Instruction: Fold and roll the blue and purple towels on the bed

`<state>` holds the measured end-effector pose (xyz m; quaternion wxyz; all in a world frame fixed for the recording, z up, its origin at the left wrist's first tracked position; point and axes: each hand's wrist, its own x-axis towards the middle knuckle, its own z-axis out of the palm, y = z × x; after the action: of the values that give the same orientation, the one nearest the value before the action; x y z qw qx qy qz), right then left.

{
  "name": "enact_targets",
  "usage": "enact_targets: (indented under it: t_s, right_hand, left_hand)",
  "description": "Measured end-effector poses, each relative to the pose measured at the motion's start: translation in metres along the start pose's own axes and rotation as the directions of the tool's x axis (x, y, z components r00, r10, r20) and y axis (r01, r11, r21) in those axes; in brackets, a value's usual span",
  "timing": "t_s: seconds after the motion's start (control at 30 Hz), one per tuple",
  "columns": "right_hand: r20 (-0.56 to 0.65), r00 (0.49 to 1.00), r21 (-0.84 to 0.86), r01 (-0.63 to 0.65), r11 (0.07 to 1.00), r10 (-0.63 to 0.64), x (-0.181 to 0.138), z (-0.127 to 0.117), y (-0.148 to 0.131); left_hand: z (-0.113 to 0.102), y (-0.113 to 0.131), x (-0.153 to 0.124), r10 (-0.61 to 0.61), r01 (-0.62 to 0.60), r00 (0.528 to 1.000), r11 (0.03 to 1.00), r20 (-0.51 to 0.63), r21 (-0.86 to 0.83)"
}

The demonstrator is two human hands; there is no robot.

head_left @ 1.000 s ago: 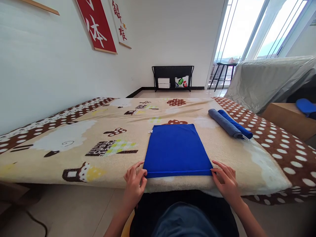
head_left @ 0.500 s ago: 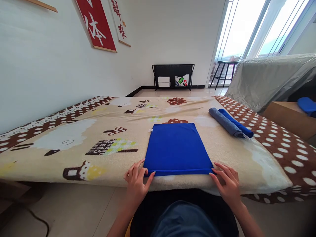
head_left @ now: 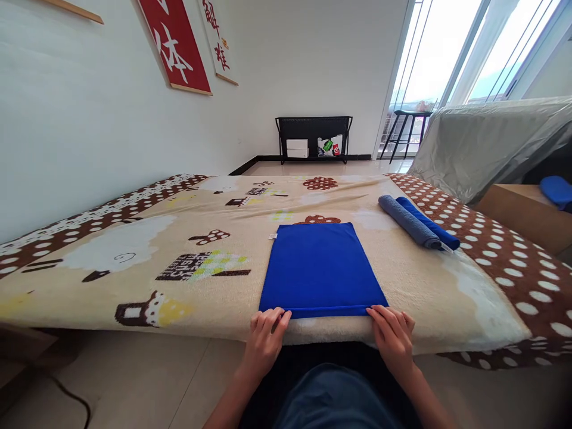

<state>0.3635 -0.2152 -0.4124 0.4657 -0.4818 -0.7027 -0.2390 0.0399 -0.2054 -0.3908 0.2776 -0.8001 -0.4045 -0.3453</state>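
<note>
Our left hand [head_left: 266, 339] and right hand [head_left: 394, 338] have slid inward, pinching the blue towel's [head_left: 319, 268] folded near edge on the sheep-patterned blanket [head_left: 241, 301]; we're likely starting a roll, next needing even forward turns.

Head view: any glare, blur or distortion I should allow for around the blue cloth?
Head view: the window is blown nearly white; head view: the red scroll slants, likely wide-angle stretch; head view: the blue cloth shows no glare, and its edges, the left hand and the right hand look reasonably sharp.
</note>
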Motion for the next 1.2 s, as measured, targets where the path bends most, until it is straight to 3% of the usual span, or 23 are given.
enact_targets:
  t_s: [0.23, 0.4, 0.53, 0.67, 1.03, 1.2]
  right_hand:
    - [0.019, 0.997, 0.055, -0.074, 0.996, 0.073, 0.012, -0.001, -0.025]
    - [0.064, 0.998, 0.224, -0.001, 0.974, -0.014, 0.022, 0.012, -0.067]
    - [0.112, 0.991, 0.274, 0.038, 0.961, -0.071, 0.021, 0.021, -0.082]
    - [0.139, 0.985, 0.275, 0.061, 0.959, -0.103, 0.016, 0.02, -0.069]
    - [0.13, 0.99, 0.126, 0.036, 0.991, -0.053, 0.0, -0.002, 0.002]
    - [0.13, 0.991, 0.054, 0.011, 0.998, -0.018, -0.005, -0.006, 0.019]
  left_hand:
    - [-0.006, 0.015, 0.011, -0.028, 0.031, 0.999, 0.994, 0.03, -0.106]
    - [0.0, 0.043, 0.025, 0.09, -0.073, 0.992, 0.982, 0.09, -0.173]
    - [0.007, 0.049, 0.029, 0.081, -0.062, 0.992, 0.98, 0.095, -0.187]
    - [0.006, 0.037, 0.022, 0.069, -0.048, 0.991, 0.982, 0.113, -0.181]
    - [-0.004, -0.005, -0.012, -0.065, 0.074, 0.995, 0.99, 0.076, -0.119]
    - [-0.009, -0.021, -0.015, -0.015, 0.02, 0.999, 0.995, 0.052, -0.097]
